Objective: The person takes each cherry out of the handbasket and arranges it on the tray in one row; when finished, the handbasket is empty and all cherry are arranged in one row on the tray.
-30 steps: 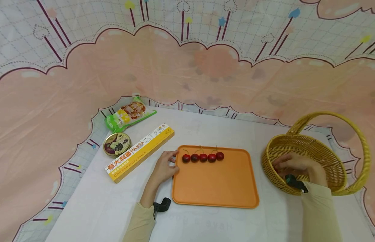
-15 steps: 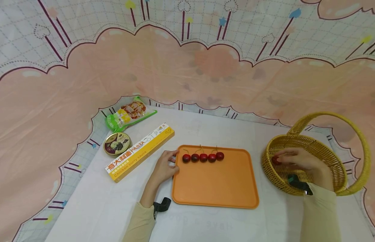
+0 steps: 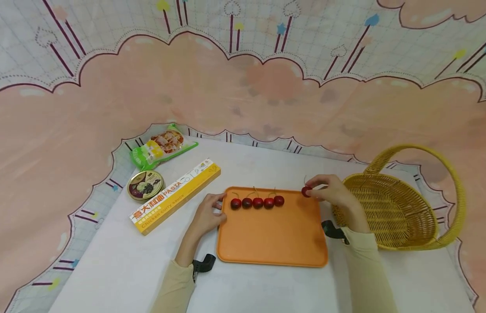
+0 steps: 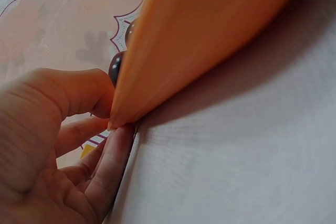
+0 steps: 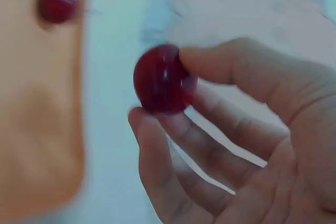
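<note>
A dark red cherry (image 3: 306,191) with a thin stem is pinched between the thumb and fingers of my right hand (image 3: 336,194), above the back right corner of the orange tray (image 3: 272,237). In the right wrist view this cherry (image 5: 163,80) sits at the fingertips. My left hand (image 3: 206,216) pinches the tray's left rim; the left wrist view has the thumb and a finger at the edge of the tray (image 4: 194,30). Several cherries (image 3: 258,203) with stems lie in a row along the back of the tray.
A yellow woven basket (image 3: 448,237) with a tall handle stands to the right, just behind my right wrist. To the left lie a yellow pasta box (image 3: 176,198), a round tin (image 3: 145,185) and a green food bag (image 3: 162,147). A patterned cloth backdrop rises behind.
My right hand has come out of the basket with a cherry and moved left to the tray's back right corner. The left hand stays on the tray rim. The head view has shifted slightly.
</note>
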Tool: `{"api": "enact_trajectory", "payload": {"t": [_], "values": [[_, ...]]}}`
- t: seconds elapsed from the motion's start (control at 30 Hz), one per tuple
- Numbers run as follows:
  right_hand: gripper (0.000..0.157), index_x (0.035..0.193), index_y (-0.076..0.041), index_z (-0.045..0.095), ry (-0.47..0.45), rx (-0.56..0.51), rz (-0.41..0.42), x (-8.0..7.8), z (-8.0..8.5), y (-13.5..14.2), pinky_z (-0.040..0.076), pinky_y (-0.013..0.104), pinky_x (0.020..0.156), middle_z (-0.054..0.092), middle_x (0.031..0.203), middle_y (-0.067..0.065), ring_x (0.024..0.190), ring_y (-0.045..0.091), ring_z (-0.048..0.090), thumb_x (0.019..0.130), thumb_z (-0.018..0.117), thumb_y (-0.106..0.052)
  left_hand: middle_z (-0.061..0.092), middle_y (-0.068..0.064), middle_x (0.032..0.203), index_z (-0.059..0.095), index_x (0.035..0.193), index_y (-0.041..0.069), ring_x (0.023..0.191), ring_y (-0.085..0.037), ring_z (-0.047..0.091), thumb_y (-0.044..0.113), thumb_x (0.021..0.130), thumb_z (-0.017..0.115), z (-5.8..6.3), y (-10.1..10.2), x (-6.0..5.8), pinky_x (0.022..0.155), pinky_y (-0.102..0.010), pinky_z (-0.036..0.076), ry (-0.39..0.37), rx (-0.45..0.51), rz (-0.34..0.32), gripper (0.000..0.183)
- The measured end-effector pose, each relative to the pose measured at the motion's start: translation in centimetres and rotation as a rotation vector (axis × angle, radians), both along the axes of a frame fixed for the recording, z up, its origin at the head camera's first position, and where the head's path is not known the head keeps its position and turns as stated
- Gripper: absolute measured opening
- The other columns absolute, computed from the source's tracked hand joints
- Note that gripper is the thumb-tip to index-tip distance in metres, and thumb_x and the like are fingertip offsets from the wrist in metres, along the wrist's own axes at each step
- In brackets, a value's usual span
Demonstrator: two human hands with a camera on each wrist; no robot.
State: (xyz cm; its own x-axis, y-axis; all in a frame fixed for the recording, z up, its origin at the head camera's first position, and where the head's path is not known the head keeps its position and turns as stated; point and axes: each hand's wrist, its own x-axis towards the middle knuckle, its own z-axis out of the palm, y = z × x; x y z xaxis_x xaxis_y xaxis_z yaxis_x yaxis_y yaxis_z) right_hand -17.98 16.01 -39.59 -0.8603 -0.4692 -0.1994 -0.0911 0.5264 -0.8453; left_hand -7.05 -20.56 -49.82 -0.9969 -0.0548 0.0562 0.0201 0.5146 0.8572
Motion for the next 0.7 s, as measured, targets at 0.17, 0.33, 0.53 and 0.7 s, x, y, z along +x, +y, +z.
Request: {"api": "enact_trajectory", "payload": {"t": [0.17, 0.33, 0.53, 0.7], "values": [[0.026, 0.106, 0.008, 0.069, 0.073, 0.076, -0.059, 0.0, -3.7, -3.3, 0.051, 0.029, 0.073, 0.067, 0.102, 0.021, 0.093, 0.034, 0.061, 0.085, 0.073, -0.006, 0.057, -0.013, 0.113, 0.060, 0.132, 0.000, 0.089, -0.023, 0.060, -0.005, 0.070, 0.068, 0.0, -0.1, 0.1, 0.068, -0.021, 0.052, 0.004, -0.002, -0.009, 0.063], [0.024, 0.105, 0.010, 0.068, 0.086, 0.034, -0.101, 0.3, -6.0, -4.8, 0.051, 0.030, 0.076, 0.068, 0.098, 0.022, 0.089, 0.031, 0.062, 0.086, 0.071, -0.002, 0.057, -0.013, 0.111, 0.061, 0.132, 0.001, 0.089, -0.023, 0.060, -0.006, 0.070, 0.068, 0.1, -0.1, 0.2, 0.069, -0.022, 0.053, 0.006, 0.001, 0.003, 0.063], [0.024, 0.106, 0.007, 0.069, 0.070, 0.046, -0.110, 0.9, -6.7, -5.0, 0.049, 0.028, 0.074, 0.069, 0.098, 0.018, 0.086, 0.025, 0.059, 0.086, 0.072, -0.005, 0.057, -0.012, 0.112, 0.061, 0.132, 0.002, 0.090, -0.023, 0.059, -0.006, 0.070, 0.069, 0.0, 0.0, 0.2, 0.069, -0.022, 0.053, -0.014, 0.008, 0.003, 0.063], [0.025, 0.107, 0.006, 0.069, 0.042, 0.047, -0.090, 1.2, -6.5, -4.9, 0.049, 0.032, 0.077, 0.069, 0.100, 0.018, 0.088, 0.027, 0.060, 0.086, 0.072, -0.008, 0.057, -0.012, 0.112, 0.061, 0.132, 0.002, 0.090, -0.023, 0.059, -0.006, 0.070, 0.068, 0.0, 0.0, 0.0, 0.070, -0.023, 0.053, -0.013, -0.002, -0.002, 0.063]]}}
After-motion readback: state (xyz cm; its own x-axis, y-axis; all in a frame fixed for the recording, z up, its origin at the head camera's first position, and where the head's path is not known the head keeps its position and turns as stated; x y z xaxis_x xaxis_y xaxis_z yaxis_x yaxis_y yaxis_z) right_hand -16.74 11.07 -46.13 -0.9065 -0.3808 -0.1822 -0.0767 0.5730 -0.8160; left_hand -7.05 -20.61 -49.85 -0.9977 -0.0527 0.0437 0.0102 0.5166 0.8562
